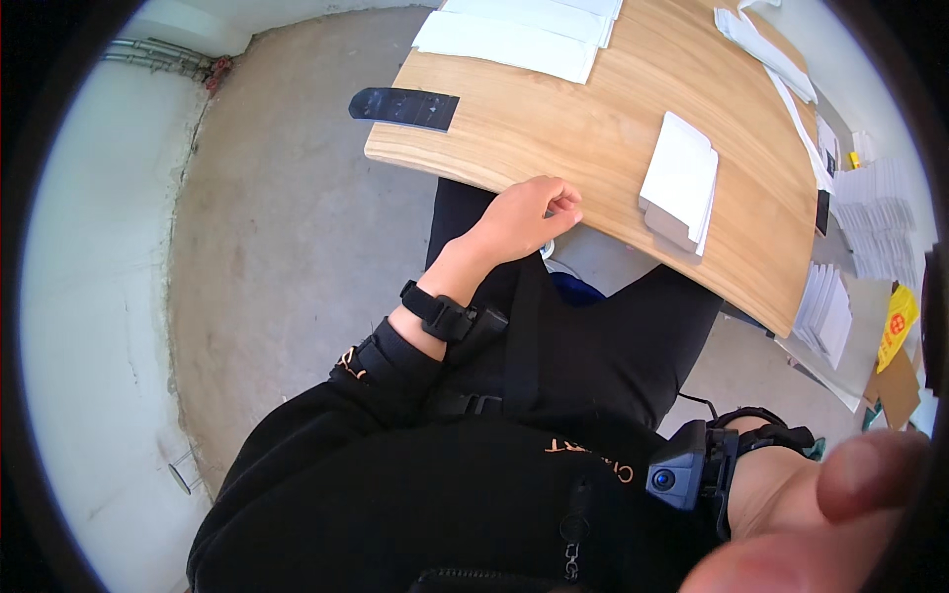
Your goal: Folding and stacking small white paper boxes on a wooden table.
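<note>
Hands idle at the edge of a pale wooden tabletop (554, 128).

The left hand (524, 219) rests loosely curled and empty at the tabletop's near edge; the right hand (820, 514), blurred close to the camera, grasps nothing visible. One stack of flat white cardboard blanks (680, 183) lies untouched nearby, with two white sheet piles (514, 35) farther off.

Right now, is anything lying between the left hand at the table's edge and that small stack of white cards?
Nothing visible does. Only bare wooden table lies between the left hand and the stack of white cards.
</note>
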